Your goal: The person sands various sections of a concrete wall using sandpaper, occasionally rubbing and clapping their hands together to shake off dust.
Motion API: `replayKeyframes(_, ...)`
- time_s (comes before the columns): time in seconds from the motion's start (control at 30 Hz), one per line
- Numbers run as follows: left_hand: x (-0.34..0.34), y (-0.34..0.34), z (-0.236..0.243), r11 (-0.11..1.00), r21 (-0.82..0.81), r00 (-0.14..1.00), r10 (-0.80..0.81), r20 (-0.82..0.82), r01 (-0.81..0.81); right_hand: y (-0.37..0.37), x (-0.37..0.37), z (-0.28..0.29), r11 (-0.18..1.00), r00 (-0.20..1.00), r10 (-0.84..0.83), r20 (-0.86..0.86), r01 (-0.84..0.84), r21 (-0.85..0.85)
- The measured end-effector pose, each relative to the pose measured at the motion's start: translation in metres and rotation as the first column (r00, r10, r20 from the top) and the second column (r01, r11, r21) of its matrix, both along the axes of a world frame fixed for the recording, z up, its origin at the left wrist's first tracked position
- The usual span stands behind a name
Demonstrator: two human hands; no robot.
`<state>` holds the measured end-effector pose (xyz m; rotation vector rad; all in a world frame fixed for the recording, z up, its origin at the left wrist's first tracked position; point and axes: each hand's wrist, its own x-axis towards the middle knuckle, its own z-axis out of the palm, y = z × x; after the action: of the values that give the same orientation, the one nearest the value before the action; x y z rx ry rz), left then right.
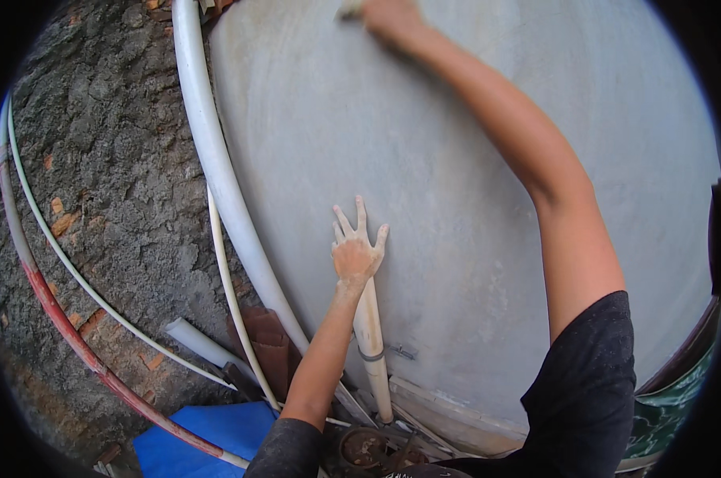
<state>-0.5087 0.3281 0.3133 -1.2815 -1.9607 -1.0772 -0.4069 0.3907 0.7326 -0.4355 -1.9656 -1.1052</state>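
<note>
A smooth grey plastered wall (456, 199) fills most of the view. My left hand (356, 253), dusted pale, lies against it with fingers spread and nothing held. Just below that hand, a cream pipe (368, 331) with a dark clamp runs down along the wall. My right arm reaches high, and the right hand (392, 20) is at the wall near the top edge, smeared by motion. Its fingers are closed around a small dark object (350, 10); its kind cannot be made out, as it is blurred and partly cut off.
A thick white pipe (217, 151) bounds the wall's left side. Beyond it stands rough mortar (121, 159) with brick patches, crossed by a red-and-white pipe (66, 323) and thin white tubes (82, 279). Below lie a blue sheet (209, 426) and a round pot (362, 448); green sheeting (671, 406) hangs right.
</note>
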Motion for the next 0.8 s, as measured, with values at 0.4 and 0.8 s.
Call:
replayKeyframes(0.4,0.0,0.009,-0.008,1.0,-0.001,1.0,0.007,-0.016,-0.007,0.016,-0.006,-0.003,0.999,0.998,0.041,0.045,-0.042,0.012)
replayKeyframes(0.8,-0.005,0.005,-0.009,1.0,0.008,1.0,0.02,-0.011,-0.02,0.01,0.01,-0.021,0.999,1.0,-0.017,0.017,0.016,0.031)
